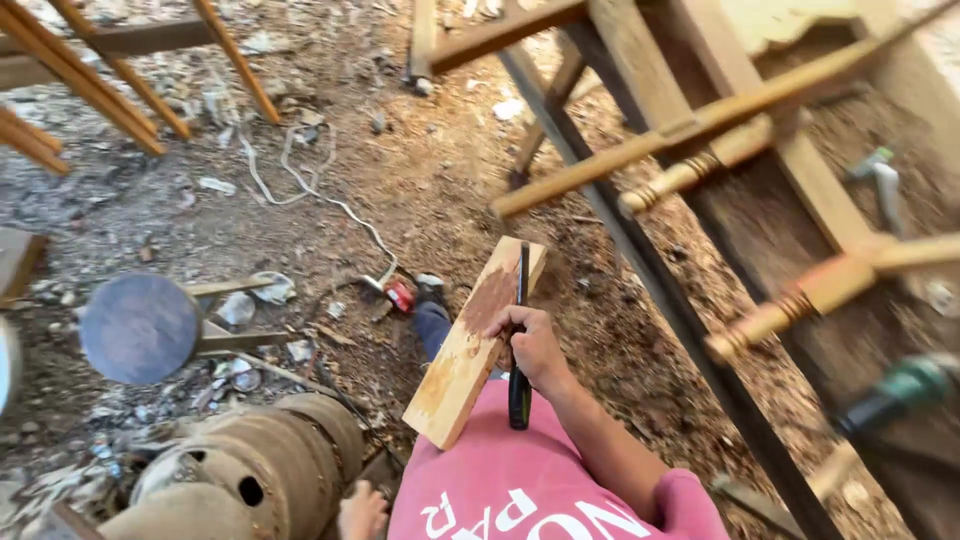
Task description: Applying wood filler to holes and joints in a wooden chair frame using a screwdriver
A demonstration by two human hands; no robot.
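Nearest the camera, the left hand [362, 510] is peeking in at the bottom edge beside one rusty metal drum [250, 470]; whether its fingers are spread or closed, I cannot tell. Just above, the right hand [533, 343] is curling closed around one dark-handled tool [520, 340], thin and black, and is pressing it against one short wooden plank [478, 338]. The plank is lying tilted across the person's lap, over a pink shirt [520, 480], and is carrying one reddish-brown stained patch near its far half. To the left, one round dark disc [140, 328] is sitting on the littered dirt floor [420, 180]. Past the plank, one small red object [400, 296] is lying at the end of one pale cord [310, 185]. To the right, three turned wooden legs [690, 175] are jutting from a frame. Farthest, at least five orange slats [120, 70] are leaning.
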